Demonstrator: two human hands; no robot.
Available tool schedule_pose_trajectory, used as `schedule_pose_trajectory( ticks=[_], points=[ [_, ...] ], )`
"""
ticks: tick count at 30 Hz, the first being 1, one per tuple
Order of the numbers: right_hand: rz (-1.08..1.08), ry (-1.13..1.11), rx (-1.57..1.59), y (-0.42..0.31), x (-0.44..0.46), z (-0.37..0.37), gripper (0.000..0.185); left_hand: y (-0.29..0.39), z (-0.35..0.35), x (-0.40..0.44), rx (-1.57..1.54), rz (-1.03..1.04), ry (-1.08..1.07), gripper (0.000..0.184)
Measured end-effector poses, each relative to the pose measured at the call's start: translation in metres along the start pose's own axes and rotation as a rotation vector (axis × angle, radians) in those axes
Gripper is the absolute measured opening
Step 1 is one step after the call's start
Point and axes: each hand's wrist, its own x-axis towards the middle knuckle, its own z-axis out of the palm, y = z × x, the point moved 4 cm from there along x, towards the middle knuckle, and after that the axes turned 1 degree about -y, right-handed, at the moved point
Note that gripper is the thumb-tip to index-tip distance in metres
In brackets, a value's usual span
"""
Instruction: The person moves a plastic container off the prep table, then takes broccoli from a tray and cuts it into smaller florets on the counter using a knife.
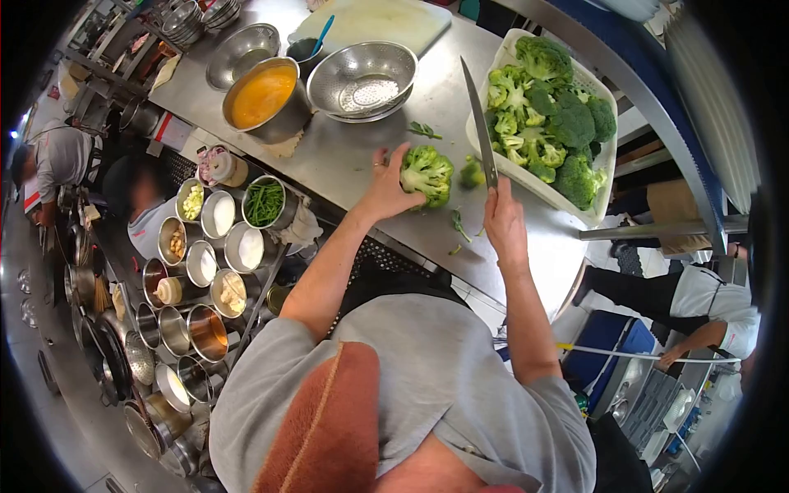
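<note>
A head of broccoli (427,175) rests on the steel counter with its cut stem side showing. My left hand (388,187) grips it from the left, thumb below and fingers above. My right hand (505,220) is closed round the handle of a long knife (479,115), whose blade points up and away, apart from the broccoli. Between the two hands lies a small broccoli floret (472,173). Leafy trimmings (459,225) are scattered near it. To the right of the blade, a white crate (538,187) is piled with broccoli heads (567,123).
Beyond my left hand stand a metal colander (363,80) and a pot of orange liquid (261,97). A cutting board (374,25) lies at the back. Left of the counter are several ingredient containers (245,246). Other people (715,300) are at both sides.
</note>
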Motion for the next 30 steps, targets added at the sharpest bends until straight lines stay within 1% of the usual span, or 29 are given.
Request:
schedule_pose_trajectory(
  ticks=[1, 3, 4, 5, 6, 8, 10, 12, 13, 15, 16, 18, 22, 24, 25, 27, 28, 30],
  points=[
    [-0.053, -0.004, -0.005, -0.003, 0.000, 0.000, 0.009, 0.000, -0.003, -0.001, 0.007, -0.002, -0.001, 0.109],
    [-0.063, 0.016, 0.042, -0.004, -0.006, 0.013, 0.008, 0.005, -0.002, 0.000, -0.105, -0.004, -0.098, 0.114],
    [-0.073, 0.022, 0.124, -0.005, -0.011, 0.022, 0.011, 0.006, -0.005, 0.003, -0.106, -0.004, -0.097, 0.114],
    [-0.080, 0.026, 0.206, -0.008, -0.015, 0.030, 0.015, 0.013, -0.007, 0.007, -0.084, 0.143, -0.117, 0.115],
    [-0.067, 0.015, 0.274, -0.014, -0.020, 0.031, 0.013, 0.018, -0.006, 0.006, -0.067, 0.287, -0.138, 0.116],
    [-0.059, 0.026, 0.280, -0.009, -0.026, 0.033, 0.012, 0.007, 0.004, -0.002, -0.066, 0.254, -0.111, 0.114],
    [-0.049, 0.052, 0.294, -0.005, -0.028, 0.032, 0.011, 0.010, 0.008, -0.005, -0.056, 0.233, -0.088, 0.112],
    [-0.029, 0.044, 0.274, 0.002, -0.034, 0.029, 0.010, 0.007, 0.020, -0.006, -0.153, -0.056, -0.048, 0.107],
    [-0.027, 0.040, 0.273, 0.002, -0.040, 0.027, 0.010, 0.008, 0.024, -0.009, -0.156, -0.060, -0.048, 0.107],
    [-0.036, 0.012, 0.271, -0.003, -0.042, 0.024, 0.010, 0.020, 0.018, -0.006, -0.082, 0.195, 0.089, 0.102],
    [-0.039, 0.014, 0.273, -0.006, -0.041, 0.022, 0.010, 0.020, 0.019, -0.004, -0.080, 0.198, 0.091, 0.102],
    [-0.046, 0.028, 0.259, -0.011, -0.046, 0.021, 0.009, 0.021, 0.019, -0.007, 0.009, 0.231, 0.188, 0.100],
    [-0.056, -0.001, 0.165, -0.008, -0.037, 0.028, 0.009, 0.023, 0.018, 0.005, 0.002, 0.298, 0.130, 0.096],
    [-0.141, 0.043, 0.139, -0.016, -0.027, 0.024, 0.011, 0.027, 0.021, 0.008, 0.022, 0.374, 0.053, 0.090],
    [-0.143, 0.045, 0.136, -0.018, -0.023, 0.023, 0.011, 0.028, 0.024, 0.008, 0.020, 0.377, 0.055, 0.090],
    [-0.135, 0.059, 0.098, -0.021, -0.017, 0.020, 0.016, 0.022, 0.029, 0.009, -0.168, 0.225, 0.138, 0.088],
    [-0.133, 0.060, 0.094, -0.022, -0.017, 0.018, 0.016, 0.019, 0.032, 0.010, -0.172, 0.226, 0.136, 0.088],
    [-0.127, 0.059, 0.073, -0.027, -0.014, 0.012, 0.019, 0.020, 0.034, 0.012, -0.125, 0.326, 0.155, 0.089]
  ],
)
